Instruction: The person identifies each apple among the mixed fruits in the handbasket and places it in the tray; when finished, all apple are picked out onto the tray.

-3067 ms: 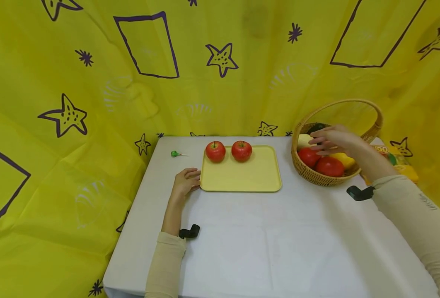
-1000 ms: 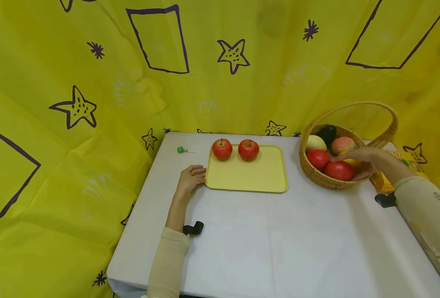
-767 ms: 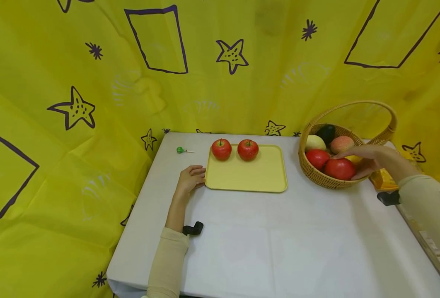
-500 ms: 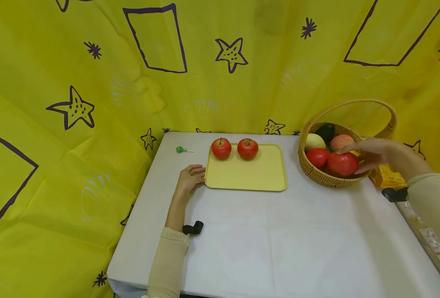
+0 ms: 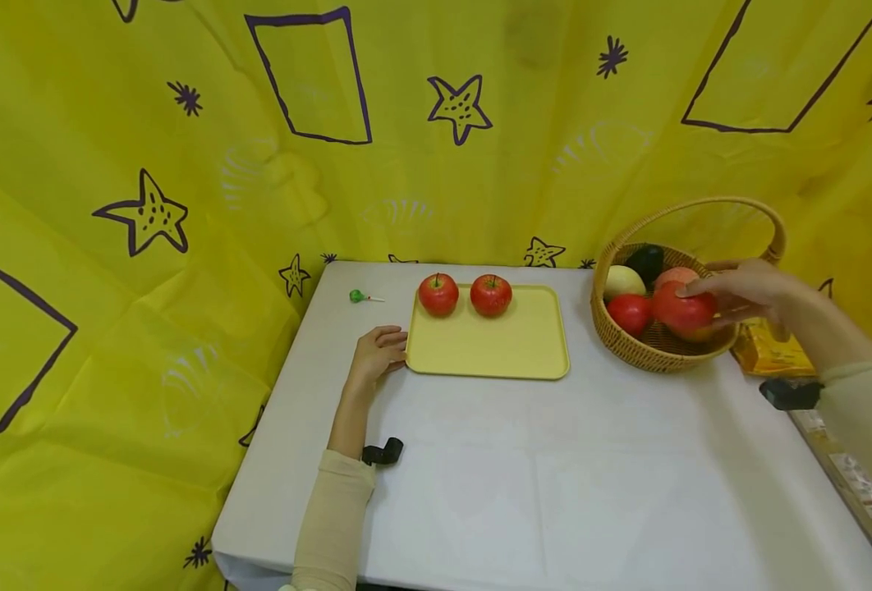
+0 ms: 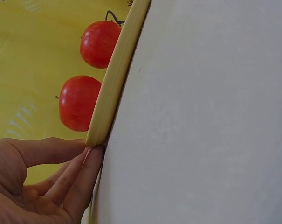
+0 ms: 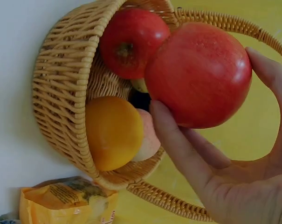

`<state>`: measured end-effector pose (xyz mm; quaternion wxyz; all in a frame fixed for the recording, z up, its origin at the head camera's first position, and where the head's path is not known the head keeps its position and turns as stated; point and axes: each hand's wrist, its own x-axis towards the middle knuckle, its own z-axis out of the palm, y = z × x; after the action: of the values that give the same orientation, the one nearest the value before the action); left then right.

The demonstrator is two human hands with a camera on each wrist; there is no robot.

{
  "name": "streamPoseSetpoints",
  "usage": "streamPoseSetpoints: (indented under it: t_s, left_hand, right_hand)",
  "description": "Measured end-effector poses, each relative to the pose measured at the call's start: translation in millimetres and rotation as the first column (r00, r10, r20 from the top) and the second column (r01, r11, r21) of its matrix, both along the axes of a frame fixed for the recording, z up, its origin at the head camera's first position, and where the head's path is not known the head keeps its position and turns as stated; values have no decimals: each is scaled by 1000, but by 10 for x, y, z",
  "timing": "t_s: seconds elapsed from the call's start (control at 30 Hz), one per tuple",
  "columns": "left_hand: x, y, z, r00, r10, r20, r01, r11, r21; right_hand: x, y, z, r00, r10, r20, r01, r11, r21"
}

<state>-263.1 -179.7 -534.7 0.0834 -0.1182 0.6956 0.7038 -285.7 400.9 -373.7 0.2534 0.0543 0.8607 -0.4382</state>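
Observation:
My right hand (image 5: pixel 757 289) grips a red apple (image 5: pixel 678 307) between thumb and fingers, just above the wicker basket (image 5: pixel 637 351). In the right wrist view, the held apple (image 7: pixel 199 77) partly covers another red apple (image 7: pixel 131 44) in the basket. A yellow-orange fruit (image 7: pixel 113 133) and a pinkish fruit (image 7: pixel 147 137) lie beside it. At the left edge of the yellow tray (image 5: pixel 488 349) is my left hand (image 5: pixel 377 355); the left wrist view shows its thumb and fingers pinching the rim. Two red apples (image 5: pixel 438 295) sit at the tray's back left.
Also in the basket are a pale round fruit (image 5: pixel 623 281) and a dark green fruit (image 5: pixel 646 261). A green lollipop (image 5: pixel 358 295) lies left of the tray. An orange-yellow packet (image 5: pixel 768 349) stands right of the basket. A yellow patterned curtain (image 5: pixel 288 205) hangs behind the white table (image 5: pixel 473 484).
My right hand has reached into the basket, taken hold of the large red apple and lifted it up from its place at the front. My left hand stays at the tray's edge.

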Motion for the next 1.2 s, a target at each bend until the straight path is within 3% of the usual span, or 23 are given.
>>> streamPoseSetpoints:
  t_s: [0.17,0.33,0.57,0.83,1.2]
  left_hand:
    - [4,-1,12,1000,-4,-6,4,1000,-17]
    - [4,-10,14,1000,-1,3,1,1000,-18]
    - [-2,-18,15,1000,-1,9,1,1000,-2]
    - [-13,-12,11,1000,-5,-1,5,1000,-5]
    - [-11,-3,4,1000,-6,11,6,1000,-5]
  right_hand:
    - [101,-116,0,989,-10,-149,18,998,53]
    - [132,-245,-14,963,-71,-258,81,996,28]
    - [210,-394,-20,936,-136,-324,131,991,-37]
    - [347,-570,-65,891,-174,-420,183,983,-20]
    - [498,-740,-75,857,-183,-481,212,977,6]
